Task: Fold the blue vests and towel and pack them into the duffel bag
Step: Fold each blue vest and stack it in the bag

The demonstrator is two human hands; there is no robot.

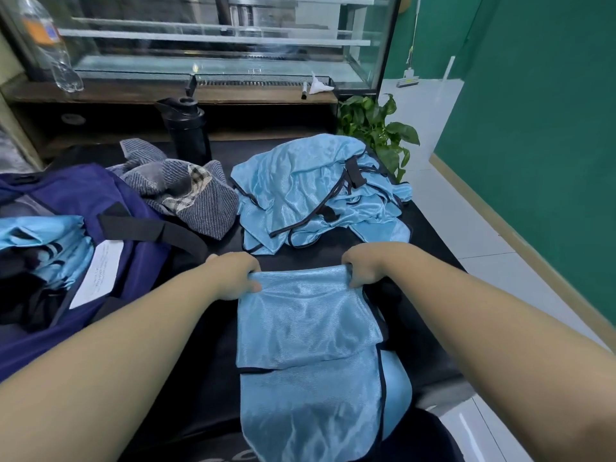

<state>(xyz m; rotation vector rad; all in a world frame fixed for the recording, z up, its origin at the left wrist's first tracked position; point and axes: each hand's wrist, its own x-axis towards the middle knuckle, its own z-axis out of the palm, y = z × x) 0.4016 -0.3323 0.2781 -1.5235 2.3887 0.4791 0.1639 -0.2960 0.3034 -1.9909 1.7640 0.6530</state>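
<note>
Gripping folded vest (308, 315), both hands (301, 270).

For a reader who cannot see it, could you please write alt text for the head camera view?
A person's left hand and right hand grip the far edge of a half-folded blue vest on a black table. Beyond lie a heap of unfolded vests and a grey towel; at left an open navy duffel bag holds blue fabric.

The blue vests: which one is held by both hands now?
The flat vest nearest the person: left hand and right hand grip its far edge. The others lie crumpled in a pile or inside the duffel bag.
</note>
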